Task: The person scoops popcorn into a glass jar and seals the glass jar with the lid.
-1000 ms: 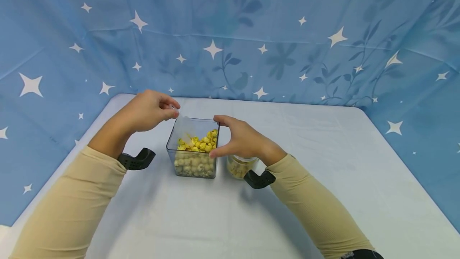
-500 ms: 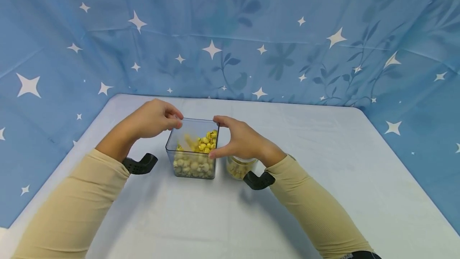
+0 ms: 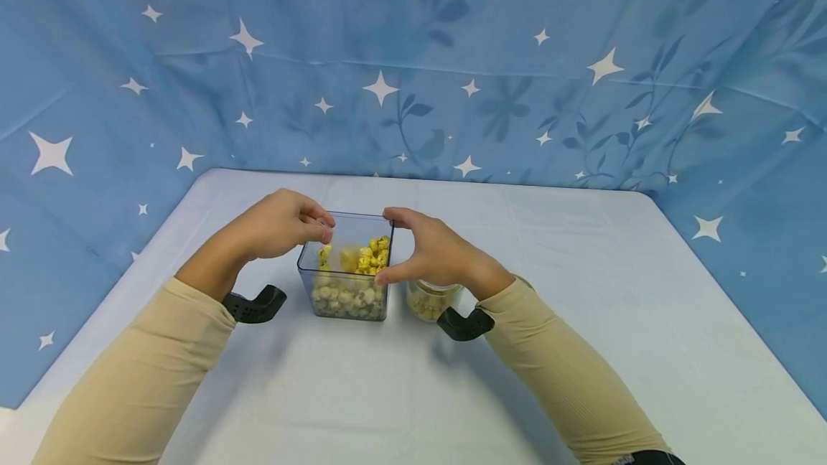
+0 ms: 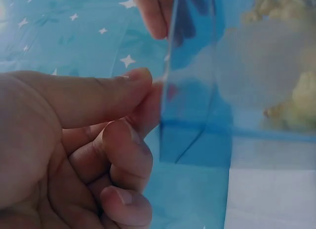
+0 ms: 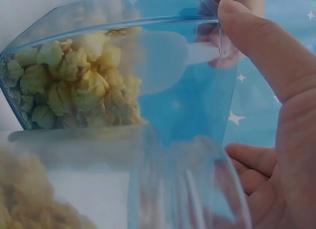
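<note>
My left hand [image 3: 284,224] pinches the handle of a translucent white scoop between thumb and fingers, at the left rim of a clear square container [image 3: 313,273]. Inside the container, the bowl of the scoop [image 5: 158,61] is down among yellow popcorn [image 3: 373,255]. The thumb and fingers of my right hand [image 3: 433,246] span the container's right side and grip it at the rim. Close under that hand stands a clear glass jar [image 3: 431,303] with popcorn in it, partly hidden by the hand in the head view.
Both the container and the jar stand on a table with a white cloth [image 3: 413,386]. Behind the table's far edge hangs a blue curtain [image 3: 504,92] with white stars. Each wrist wears a black camera mount [image 3: 255,305].
My left hand has come down and slightly right to the container's rim, and the scoop has sunk deeper into the popcorn. My right hand has stayed on the container.
</note>
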`<state>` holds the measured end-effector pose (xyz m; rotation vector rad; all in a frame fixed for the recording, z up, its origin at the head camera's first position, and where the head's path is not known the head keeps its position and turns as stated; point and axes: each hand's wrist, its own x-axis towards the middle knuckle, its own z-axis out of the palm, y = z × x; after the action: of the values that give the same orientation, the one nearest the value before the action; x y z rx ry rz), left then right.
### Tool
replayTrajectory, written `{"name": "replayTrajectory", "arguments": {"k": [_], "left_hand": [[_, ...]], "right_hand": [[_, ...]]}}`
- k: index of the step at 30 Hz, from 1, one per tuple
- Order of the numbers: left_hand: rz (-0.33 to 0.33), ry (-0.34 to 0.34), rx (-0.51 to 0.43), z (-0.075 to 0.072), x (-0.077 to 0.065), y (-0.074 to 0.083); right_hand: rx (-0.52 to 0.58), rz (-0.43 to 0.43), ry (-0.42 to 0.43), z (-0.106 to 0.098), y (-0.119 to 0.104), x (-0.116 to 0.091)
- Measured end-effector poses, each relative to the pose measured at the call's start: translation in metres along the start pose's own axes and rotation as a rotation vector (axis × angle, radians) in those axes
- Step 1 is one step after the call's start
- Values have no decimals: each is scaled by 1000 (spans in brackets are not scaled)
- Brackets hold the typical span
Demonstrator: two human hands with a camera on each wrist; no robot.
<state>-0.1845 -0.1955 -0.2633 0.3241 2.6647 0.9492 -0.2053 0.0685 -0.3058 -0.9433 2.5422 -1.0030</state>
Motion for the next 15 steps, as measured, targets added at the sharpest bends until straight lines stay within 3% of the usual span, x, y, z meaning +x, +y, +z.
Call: {"name": "replayTrajectory", "arguments": {"k": [10, 15], "left_hand": [[8, -50, -4, 5, 6, 2], [10, -57, -60, 5, 4, -5]], "right_hand": [[-22, -4, -1, -1, 0, 0], [-20, -4, -4, 0, 0, 0]]}}
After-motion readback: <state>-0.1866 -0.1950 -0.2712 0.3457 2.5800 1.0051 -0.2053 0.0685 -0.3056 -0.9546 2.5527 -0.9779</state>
